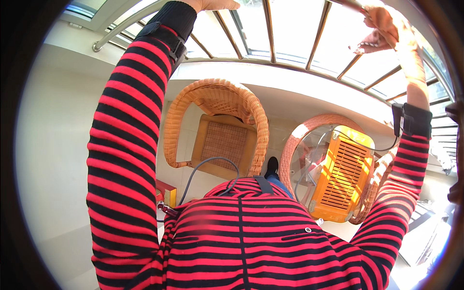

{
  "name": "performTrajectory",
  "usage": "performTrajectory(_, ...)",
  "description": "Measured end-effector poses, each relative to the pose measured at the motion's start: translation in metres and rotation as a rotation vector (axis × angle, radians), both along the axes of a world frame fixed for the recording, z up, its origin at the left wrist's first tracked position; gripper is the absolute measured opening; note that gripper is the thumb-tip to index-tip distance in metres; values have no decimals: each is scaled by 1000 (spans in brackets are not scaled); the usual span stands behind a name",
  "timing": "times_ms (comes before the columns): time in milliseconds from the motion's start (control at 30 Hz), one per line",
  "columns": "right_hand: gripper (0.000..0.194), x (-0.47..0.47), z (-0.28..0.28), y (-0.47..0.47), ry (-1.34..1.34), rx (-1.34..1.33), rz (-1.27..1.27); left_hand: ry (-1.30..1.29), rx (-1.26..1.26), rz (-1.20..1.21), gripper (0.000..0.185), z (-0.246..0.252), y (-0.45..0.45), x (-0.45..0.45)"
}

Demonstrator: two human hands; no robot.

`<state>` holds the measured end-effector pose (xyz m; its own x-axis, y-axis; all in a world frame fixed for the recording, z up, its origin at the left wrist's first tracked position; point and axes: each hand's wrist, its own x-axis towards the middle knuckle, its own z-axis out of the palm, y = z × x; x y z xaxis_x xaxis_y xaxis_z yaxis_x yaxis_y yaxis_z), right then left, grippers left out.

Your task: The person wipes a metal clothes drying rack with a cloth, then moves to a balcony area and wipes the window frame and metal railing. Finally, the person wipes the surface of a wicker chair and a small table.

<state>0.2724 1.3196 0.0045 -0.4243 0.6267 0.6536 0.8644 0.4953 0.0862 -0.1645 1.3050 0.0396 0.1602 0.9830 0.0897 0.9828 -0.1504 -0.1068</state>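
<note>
My right hand (389, 27) is raised at the upper right, closed on a brownish-pink cloth (377, 40) that hangs beside the metal bars of a window railing (320, 34). Glare washes out part of that hand, and the cloth lies against or near the upper rail; contact is hard to tell. At the top edge my left hand (214, 4) reaches over the bars, partly cut off by the picture's rim. Its visible part is stretched out, and whether it grips anything cannot be seen.
Below the white sill (290, 79) stands a wicker armchair (260, 134). To its right, a round glass-topped wicker table (288, 152) bears an orange slatted tea tray (342, 174). A red and yellow box (166, 194) is by my left side. Cables hang from both sides.
</note>
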Motion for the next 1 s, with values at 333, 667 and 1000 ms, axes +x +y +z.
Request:
performTrajectory(333, 34, 66, 7, -16, 54, -58, -137, 5, 56, 8, 92, 0, -10, 6)
performTrajectory(667, 15, 44, 18, -15, 92, 32, -25, -60, 20, 27, 92, 4, -20, 16)
performTrajectory(1000, 19, -145, -4, 7, 251, 19, 266, 87, 294, -136, 88, -37, 12, -28)
